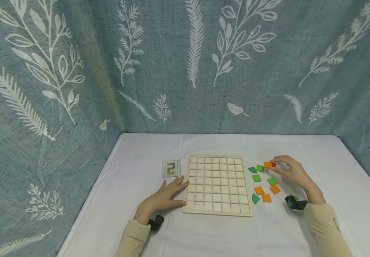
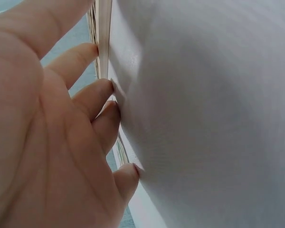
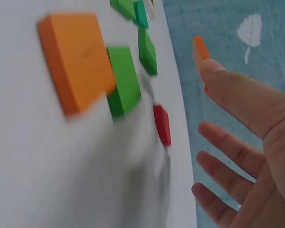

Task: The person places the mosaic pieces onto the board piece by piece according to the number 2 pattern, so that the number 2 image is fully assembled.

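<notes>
My right hand (image 1: 291,174) pinches an orange square tile (image 1: 267,165) between thumb and forefinger, raised off the table in the right wrist view. Under that hand a red tile (image 3: 162,125) lies on the cloth. My left hand (image 1: 164,196) has its fingers spread, with fingertips touching the left edge of a wooden grid board (image 1: 216,186); no tile shows in it. Right of the board lie loose green squares (image 1: 256,178), orange squares (image 1: 259,190) and dark green quarter-round pieces (image 1: 255,198).
A small pattern card (image 1: 171,169) with a coloured figure 2 lies left of the board, just beyond my left fingers. A white cloth (image 1: 210,235) covers the table. Behind it hangs a blue-green leaf-print curtain (image 1: 178,46). Another green piece (image 1: 296,198) is partly hidden by my right wrist camera.
</notes>
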A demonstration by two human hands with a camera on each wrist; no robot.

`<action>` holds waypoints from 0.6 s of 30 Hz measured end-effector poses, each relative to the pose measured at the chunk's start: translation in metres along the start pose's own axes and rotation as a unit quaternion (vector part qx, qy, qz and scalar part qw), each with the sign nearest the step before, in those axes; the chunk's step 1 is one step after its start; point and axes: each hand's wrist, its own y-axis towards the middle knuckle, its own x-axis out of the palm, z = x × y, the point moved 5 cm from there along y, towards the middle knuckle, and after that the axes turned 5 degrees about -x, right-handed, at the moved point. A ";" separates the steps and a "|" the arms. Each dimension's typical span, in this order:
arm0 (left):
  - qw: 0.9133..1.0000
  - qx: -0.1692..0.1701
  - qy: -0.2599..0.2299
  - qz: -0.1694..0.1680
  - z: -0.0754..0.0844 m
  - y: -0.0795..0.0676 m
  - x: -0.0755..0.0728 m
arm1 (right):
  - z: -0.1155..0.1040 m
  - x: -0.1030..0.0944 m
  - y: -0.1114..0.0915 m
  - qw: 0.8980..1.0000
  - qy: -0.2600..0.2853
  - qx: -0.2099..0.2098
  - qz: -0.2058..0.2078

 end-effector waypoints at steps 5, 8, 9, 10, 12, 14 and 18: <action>1.000 -0.004 0.004 -0.001 0.001 0.001 0.000 | -0.004 0.012 0.009 1.000 0.005 0.013 -0.013; 1.000 -0.004 0.003 0.001 0.002 0.001 0.000 | -0.008 0.019 0.014 1.000 0.010 0.010 -0.013; 1.000 -0.005 0.002 0.000 0.002 0.001 0.001 | -0.010 0.021 0.015 1.000 0.012 0.007 -0.012; 1.000 -0.004 0.000 0.001 0.003 0.001 0.000 | -0.012 0.022 0.016 1.000 0.015 0.002 -0.010; 1.000 -0.002 -0.004 0.001 0.003 0.001 0.000 | -0.016 0.025 0.018 1.000 0.016 -0.008 -0.008; 1.000 -0.001 -0.007 -0.001 0.004 0.001 0.000 | -0.020 0.028 0.020 1.000 0.018 -0.013 -0.008; 1.000 0.000 -0.010 -0.003 0.004 0.001 0.000 | -0.027 0.035 0.024 1.000 0.019 -0.018 -0.007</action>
